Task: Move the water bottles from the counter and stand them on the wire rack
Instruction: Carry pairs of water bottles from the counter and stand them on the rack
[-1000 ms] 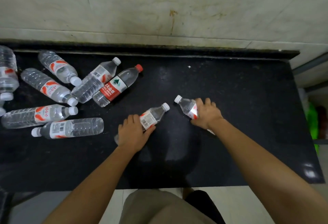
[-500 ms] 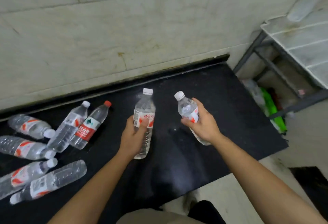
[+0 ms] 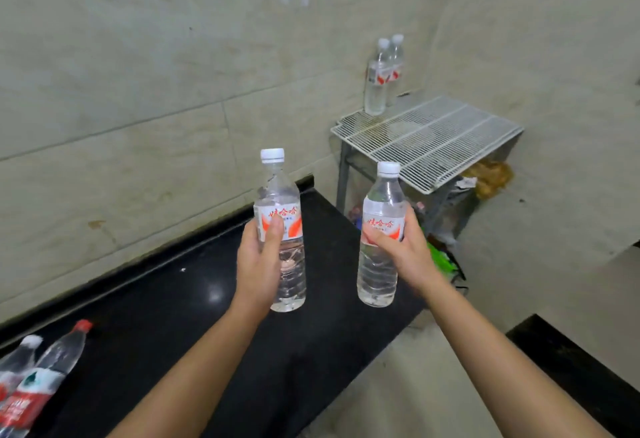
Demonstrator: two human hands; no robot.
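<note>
Left hand (image 3: 260,257): grasps an upright white-capped bottle (image 3: 281,229), centre frame, above the black counter (image 3: 166,316).
Right hand (image 3: 405,250): fingers wrapped round a second upright bottle (image 3: 381,229).
Wire rack (image 3: 429,139): upper right; two bottles (image 3: 379,80) stand at its back corner.
Lower left: two lying bottles (image 3: 38,378).

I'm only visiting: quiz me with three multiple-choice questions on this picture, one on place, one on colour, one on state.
1. Where do the two standing clear plastic bottles rest?
A. on the white wire rack, at its back corner
B. on the floor
C. in a sink
2. What colour is the cap of the left-held clear bottle, gripped by the left hand?
A. red
B. white
C. blue
3. How does the right hand hold the right-held clear bottle?
A. flat
B. upside down
C. upright
Answers: 1 A, both stand on the rack by the wall; 2 B, its cap is plainly white; 3 C, cap up, base down.
</note>
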